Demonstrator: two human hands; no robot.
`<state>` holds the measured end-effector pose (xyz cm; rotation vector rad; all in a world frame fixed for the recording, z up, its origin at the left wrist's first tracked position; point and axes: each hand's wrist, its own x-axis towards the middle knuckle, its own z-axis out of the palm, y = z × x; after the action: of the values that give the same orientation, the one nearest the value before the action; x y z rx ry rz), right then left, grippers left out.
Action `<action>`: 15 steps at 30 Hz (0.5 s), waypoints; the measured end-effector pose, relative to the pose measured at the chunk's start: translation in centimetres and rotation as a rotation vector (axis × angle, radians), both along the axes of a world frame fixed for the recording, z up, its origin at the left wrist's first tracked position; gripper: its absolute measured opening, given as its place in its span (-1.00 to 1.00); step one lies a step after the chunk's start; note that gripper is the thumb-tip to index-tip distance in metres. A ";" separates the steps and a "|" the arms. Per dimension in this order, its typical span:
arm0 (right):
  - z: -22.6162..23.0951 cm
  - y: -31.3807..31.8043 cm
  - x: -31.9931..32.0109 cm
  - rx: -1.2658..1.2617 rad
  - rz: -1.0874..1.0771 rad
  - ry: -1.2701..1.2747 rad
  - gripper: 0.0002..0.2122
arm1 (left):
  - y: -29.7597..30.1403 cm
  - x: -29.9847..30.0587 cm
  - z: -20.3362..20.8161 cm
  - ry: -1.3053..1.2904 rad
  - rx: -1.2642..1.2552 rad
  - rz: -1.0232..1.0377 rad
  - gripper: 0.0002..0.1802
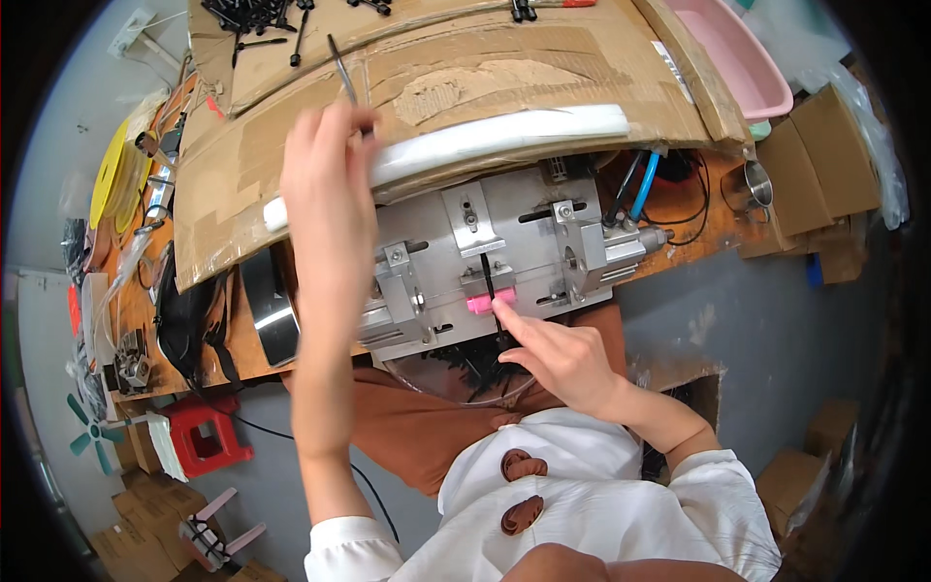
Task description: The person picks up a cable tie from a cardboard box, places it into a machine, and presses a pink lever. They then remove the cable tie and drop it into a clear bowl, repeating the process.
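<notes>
My left hand (325, 184) is raised over the cardboard and pinches a thin black strip (341, 68) by its lower end. My right hand (558, 359) reaches to the front of a grey metal fixture (485, 247). Its forefinger and thumb hold a second black strip (488, 281) that stands upright in the fixture's slot, just above a small pink block (478, 305). A clear bowl (465, 373) with several black strips sits below the fixture, over my lap.
Sheets of cardboard (465, 68) cover the bench, with a long white bar (504, 136) on their near edge and loose black strips (252, 15) at the back. A pink basin (742, 58) stands at the right. A red stool (199, 436) and cardboard boxes (145, 543) are on the floor.
</notes>
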<state>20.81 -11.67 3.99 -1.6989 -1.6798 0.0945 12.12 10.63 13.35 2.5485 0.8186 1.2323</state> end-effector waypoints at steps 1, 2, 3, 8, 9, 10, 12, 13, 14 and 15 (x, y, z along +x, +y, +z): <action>0.3 -0.3 0.4 0.046 -0.015 0.020 -0.40 | -2.6 -1.0 -0.8 -0.007 0.026 -0.015 -0.71; 0.9 -0.6 0.8 0.039 -0.020 0.028 -0.40 | -5.2 -2.2 -1.6 -0.008 0.056 -0.018 -0.61; 1.4 -1.0 1.2 0.037 -0.053 0.061 -0.40 | -8.2 -3.7 -2.7 0.073 -0.038 -0.021 -0.49; 2.5 -1.2 2.4 0.088 -0.157 0.207 -0.50 | -15.8 -5.2 -8.2 0.421 -0.142 -0.128 -0.28; 2.9 -1.2 2.5 0.097 -0.164 0.222 -0.52 | -16.2 -4.9 -8.4 0.465 -0.147 -0.111 -0.25; 3.2 -1.3 2.4 0.102 -0.156 0.222 -0.52 | -16.4 -4.9 -8.3 0.463 -0.142 -0.103 -0.25; 3.0 -1.2 2.8 0.070 -0.172 0.247 -0.52 | -15.9 -4.2 -8.7 0.504 -0.133 -0.094 -0.23; 3.1 -1.1 2.9 0.072 -0.168 0.247 -0.52 | -15.7 -4.0 -8.6 0.503 -0.131 -0.091 -0.23; 3.1 -1.1 3.0 0.067 -0.166 0.269 -0.53 | -15.5 -3.9 -8.5 0.510 -0.130 -0.091 -0.22; 3.3 -1.1 3.0 0.064 -0.161 0.291 -0.53 | -15.3 -3.9 -8.3 0.516 -0.126 -0.088 -0.22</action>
<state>23.80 -12.79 7.26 -1.6763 -1.3162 0.1993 8.22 -4.63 5.02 2.7920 0.8289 0.4757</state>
